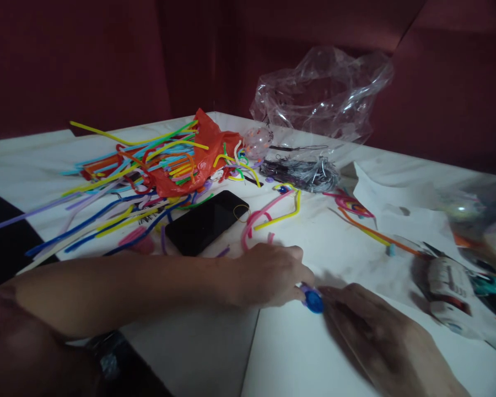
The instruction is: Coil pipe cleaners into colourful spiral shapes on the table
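Note:
A small coil of blue and purple pipe cleaner [313,300] is between my two hands, above the white tabletop. My left hand [268,275] reaches in from the left, its fingers closed on the purple side of the coil. From the lower right, my right hand [376,331] meets the blue side with its fingertips pressed together; it is slightly blurred. Pink and yellow bent pipe cleaners [268,212] lie just beyond my left hand. Behind my left forearm rests a black phone [206,222] with a thin yellowish loop on its corner.
Many coloured pipe cleaners [149,165] spill from a red plastic bag [210,146] at the back left. A clear plastic bag [322,99] stands at the back. Dark stringy material [300,172] lies before it. To the right are a white device [450,292] and teal-handled tools [491,284].

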Demonstrator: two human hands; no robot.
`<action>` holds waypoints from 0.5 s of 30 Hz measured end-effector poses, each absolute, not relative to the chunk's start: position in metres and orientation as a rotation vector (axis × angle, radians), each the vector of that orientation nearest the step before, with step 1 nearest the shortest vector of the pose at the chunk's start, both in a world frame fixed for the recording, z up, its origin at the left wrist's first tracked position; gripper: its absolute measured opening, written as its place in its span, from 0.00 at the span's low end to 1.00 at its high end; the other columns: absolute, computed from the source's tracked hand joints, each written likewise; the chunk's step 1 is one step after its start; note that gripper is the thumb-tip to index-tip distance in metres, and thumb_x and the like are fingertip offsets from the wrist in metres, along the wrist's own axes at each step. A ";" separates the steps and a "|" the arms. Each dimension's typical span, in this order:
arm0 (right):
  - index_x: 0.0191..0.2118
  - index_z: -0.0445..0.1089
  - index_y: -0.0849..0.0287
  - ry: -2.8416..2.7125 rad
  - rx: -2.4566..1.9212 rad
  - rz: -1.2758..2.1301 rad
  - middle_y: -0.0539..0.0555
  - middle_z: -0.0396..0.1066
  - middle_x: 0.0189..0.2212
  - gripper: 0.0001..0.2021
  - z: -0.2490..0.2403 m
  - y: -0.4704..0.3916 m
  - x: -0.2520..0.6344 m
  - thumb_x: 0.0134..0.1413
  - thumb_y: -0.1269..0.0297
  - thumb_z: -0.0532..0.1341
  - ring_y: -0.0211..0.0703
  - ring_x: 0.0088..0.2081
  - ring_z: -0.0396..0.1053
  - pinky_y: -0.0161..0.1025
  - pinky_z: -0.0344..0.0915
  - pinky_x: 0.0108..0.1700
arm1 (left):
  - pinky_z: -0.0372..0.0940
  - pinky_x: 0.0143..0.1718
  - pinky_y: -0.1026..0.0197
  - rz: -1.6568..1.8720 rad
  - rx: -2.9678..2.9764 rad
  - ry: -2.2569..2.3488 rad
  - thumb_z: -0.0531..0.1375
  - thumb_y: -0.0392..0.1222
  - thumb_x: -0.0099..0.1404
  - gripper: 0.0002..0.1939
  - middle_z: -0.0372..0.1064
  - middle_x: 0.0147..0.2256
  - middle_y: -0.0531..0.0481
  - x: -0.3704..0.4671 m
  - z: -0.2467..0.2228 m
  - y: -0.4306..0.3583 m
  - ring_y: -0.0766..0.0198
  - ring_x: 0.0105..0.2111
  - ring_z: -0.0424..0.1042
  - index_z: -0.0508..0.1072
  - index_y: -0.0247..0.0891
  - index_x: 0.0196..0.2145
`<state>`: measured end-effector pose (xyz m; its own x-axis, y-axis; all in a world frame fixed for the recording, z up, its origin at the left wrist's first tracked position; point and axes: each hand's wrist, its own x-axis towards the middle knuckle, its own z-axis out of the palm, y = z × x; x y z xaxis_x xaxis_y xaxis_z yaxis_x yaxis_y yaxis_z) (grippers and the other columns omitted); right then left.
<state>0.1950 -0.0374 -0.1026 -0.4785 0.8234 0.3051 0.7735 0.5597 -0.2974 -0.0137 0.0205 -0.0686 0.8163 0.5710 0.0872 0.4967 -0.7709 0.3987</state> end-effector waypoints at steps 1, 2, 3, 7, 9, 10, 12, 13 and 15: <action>0.45 0.62 0.52 -2.392 -1.296 0.155 0.50 0.63 0.36 0.10 -0.102 -0.037 0.194 0.63 0.59 0.47 0.40 0.33 0.65 0.30 0.67 0.26 | 0.58 0.34 0.66 0.287 2.646 0.808 0.56 0.41 0.59 0.10 0.65 0.33 0.50 -0.014 -0.069 0.020 0.66 0.33 0.66 0.72 0.41 0.39; 0.44 0.63 0.52 -2.396 -1.295 0.144 0.50 0.63 0.35 0.10 -0.102 -0.037 0.194 0.63 0.59 0.47 0.40 0.32 0.66 0.30 0.67 0.26 | 0.58 0.34 0.66 0.293 2.652 0.809 0.56 0.42 0.59 0.10 0.65 0.33 0.50 -0.014 -0.069 0.020 0.66 0.33 0.66 0.72 0.41 0.38; 0.43 0.64 0.53 -2.396 -1.288 0.133 0.51 0.63 0.35 0.11 -0.101 -0.038 0.194 0.63 0.58 0.47 0.40 0.31 0.66 0.30 0.67 0.26 | 0.58 0.34 0.66 0.298 2.657 0.810 0.56 0.42 0.59 0.10 0.65 0.33 0.50 -0.014 -0.070 0.020 0.67 0.33 0.66 0.72 0.41 0.38; 0.40 0.66 0.55 -2.385 -1.258 0.140 0.52 0.64 0.35 0.12 -0.102 -0.040 0.193 0.63 0.59 0.48 0.40 0.32 0.66 0.30 0.68 0.31 | 0.58 0.33 0.66 0.339 2.689 0.797 0.56 0.42 0.59 0.09 0.65 0.32 0.51 -0.014 -0.074 0.021 0.67 0.31 0.66 0.72 0.41 0.37; 0.40 0.67 0.56 -2.336 -1.290 0.201 0.53 0.64 0.35 0.13 -0.103 -0.042 0.191 0.62 0.58 0.48 0.41 0.33 0.66 0.31 0.68 0.32 | 0.58 0.33 0.66 0.364 2.703 0.791 0.56 0.42 0.59 0.09 0.65 0.32 0.51 -0.014 -0.075 0.021 0.67 0.31 0.66 0.72 0.41 0.37; 0.40 0.68 0.56 -2.301 -1.319 0.254 0.54 0.65 0.35 0.14 -0.104 -0.043 0.190 0.61 0.57 0.49 0.42 0.33 0.66 0.31 0.68 0.32 | 0.59 0.33 0.66 0.371 2.708 0.789 0.56 0.42 0.59 0.09 0.65 0.32 0.51 -0.014 -0.076 0.021 0.67 0.31 0.66 0.72 0.41 0.36; 0.41 0.68 0.58 -2.217 -1.379 0.364 0.55 0.65 0.34 0.15 -0.106 -0.046 0.187 0.60 0.55 0.50 0.44 0.33 0.67 0.32 0.69 0.32 | 0.59 0.33 0.65 0.371 2.720 0.792 0.56 0.41 0.58 0.08 0.65 0.32 0.51 -0.014 -0.076 0.021 0.67 0.31 0.66 0.72 0.41 0.36; 0.42 0.68 0.58 -2.183 -1.398 0.411 0.55 0.65 0.34 0.16 -0.106 -0.047 0.186 0.60 0.54 0.51 0.45 0.33 0.67 0.33 0.69 0.32 | 0.59 0.33 0.65 0.370 2.728 0.792 0.56 0.41 0.58 0.08 0.64 0.32 0.51 -0.014 -0.075 0.021 0.67 0.31 0.66 0.72 0.40 0.36; 0.42 0.68 0.58 -2.120 -1.427 0.467 0.55 0.66 0.33 0.16 -0.108 -0.050 0.182 0.60 0.52 0.51 0.45 0.32 0.67 0.33 0.69 0.30 | 0.60 0.33 0.65 0.356 2.739 0.788 0.55 0.41 0.59 0.09 0.64 0.32 0.51 -0.014 -0.074 0.020 0.66 0.31 0.66 0.72 0.40 0.36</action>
